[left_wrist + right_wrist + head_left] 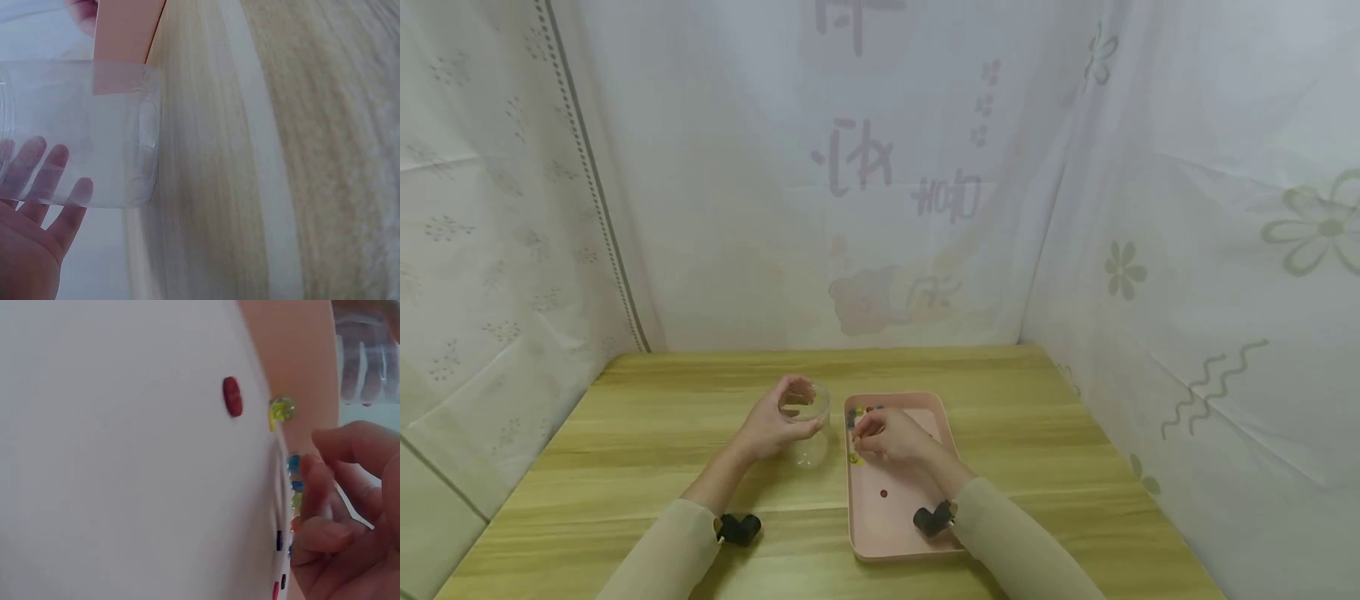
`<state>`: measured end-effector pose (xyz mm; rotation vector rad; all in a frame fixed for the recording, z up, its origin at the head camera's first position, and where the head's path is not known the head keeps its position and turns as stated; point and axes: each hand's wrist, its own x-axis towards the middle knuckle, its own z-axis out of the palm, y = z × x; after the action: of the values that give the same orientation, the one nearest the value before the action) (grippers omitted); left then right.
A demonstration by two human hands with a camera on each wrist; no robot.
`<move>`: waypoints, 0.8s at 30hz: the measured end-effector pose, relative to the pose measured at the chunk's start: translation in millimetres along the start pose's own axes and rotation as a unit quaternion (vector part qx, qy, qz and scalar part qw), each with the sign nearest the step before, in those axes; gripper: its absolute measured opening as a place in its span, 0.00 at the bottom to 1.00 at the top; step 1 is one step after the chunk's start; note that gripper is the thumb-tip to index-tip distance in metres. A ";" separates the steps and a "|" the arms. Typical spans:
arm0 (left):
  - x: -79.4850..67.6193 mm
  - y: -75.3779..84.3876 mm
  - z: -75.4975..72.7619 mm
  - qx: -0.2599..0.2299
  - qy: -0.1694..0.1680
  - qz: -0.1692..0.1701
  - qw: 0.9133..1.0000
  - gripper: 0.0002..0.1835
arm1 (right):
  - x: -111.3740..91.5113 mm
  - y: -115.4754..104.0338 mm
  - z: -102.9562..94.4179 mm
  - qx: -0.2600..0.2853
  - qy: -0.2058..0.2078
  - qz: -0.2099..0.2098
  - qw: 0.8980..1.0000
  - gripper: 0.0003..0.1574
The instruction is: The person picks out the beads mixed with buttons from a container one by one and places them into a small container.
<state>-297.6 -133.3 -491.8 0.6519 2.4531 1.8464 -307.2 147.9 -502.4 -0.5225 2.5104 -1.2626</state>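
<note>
My left hand [775,423] grips a clear plastic jar [119,134] around its side, just left of the tray. The fingers show through the jar's wall in the left wrist view, and its mouth faces up in the head view. My right hand [891,437] is over the left side of the shallow pink tray [880,537]. Its fingers are bent near several small coloured beads [296,481], with gaps between the fingertips and nothing visible held there. A yellow-green bead [282,409] lies by the tray wall, and a dark red bead [232,397] lies apart on the tray floor.
The wooden table [647,467] extends around the tray and jar. White printed curtains [737,208] enclose the back and both sides. Black wrist cameras [741,530] sit on both wrists, the right one over the tray.
</note>
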 end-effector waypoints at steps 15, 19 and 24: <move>-0.8 -1.3 -0.9 0.010 -0.001 -0.007 1.000 0.38 | -9.3 -13.6 -17.7 0.059 0.050 0.012 0.997 0.17; -0.7 -1.8 -1.2 0.011 -0.002 -0.008 1.000 0.37 | -7.2 -13.5 -24.8 0.077 0.067 0.011 0.995 0.16; -0.7 -2.1 -1.5 0.014 -0.004 -0.008 1.000 0.37 | -5.4 -19.4 -33.4 0.113 0.079 0.004 0.990 0.19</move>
<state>-298.0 -135.4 -493.4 0.6385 2.4750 1.8033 -312.2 163.3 -466.9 -0.3722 2.4447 -1.6169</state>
